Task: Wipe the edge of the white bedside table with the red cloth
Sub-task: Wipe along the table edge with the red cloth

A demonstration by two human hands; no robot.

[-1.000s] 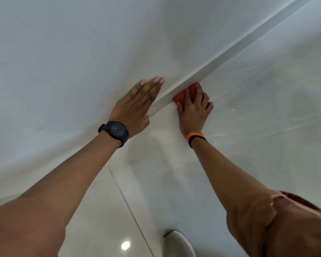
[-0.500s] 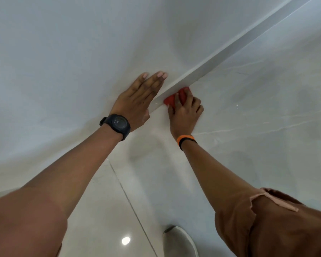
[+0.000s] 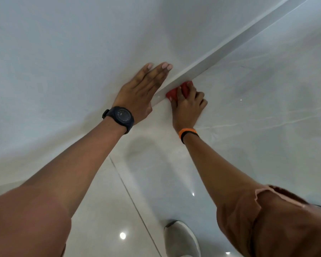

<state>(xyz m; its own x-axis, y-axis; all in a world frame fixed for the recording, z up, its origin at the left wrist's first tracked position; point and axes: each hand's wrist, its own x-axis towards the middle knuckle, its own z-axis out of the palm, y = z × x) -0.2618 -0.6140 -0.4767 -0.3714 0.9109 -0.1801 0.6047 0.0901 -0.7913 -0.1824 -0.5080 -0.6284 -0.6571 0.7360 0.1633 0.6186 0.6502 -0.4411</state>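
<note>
The white bedside table (image 3: 63,52) fills the upper left, and its edge (image 3: 220,54) runs diagonally from the middle to the upper right. My left hand (image 3: 141,91) lies flat and open on the tabletop beside that edge, with a black watch on the wrist. Just below the edge, my right hand (image 3: 188,106) presses a bunched red cloth (image 3: 174,92) against the edge's side face. Fingers cover most of the cloth. An orange band circles the right wrist.
Glossy pale floor tiles (image 3: 248,127) lie below and to the right of the table. A grey shoe (image 3: 182,238) shows at the bottom centre. My knee in brown fabric (image 3: 276,219) sits at the lower right.
My right hand has slid the red cloth down-left along the edge, closer to my left hand. The left hand has stayed flat on the tabletop.
</note>
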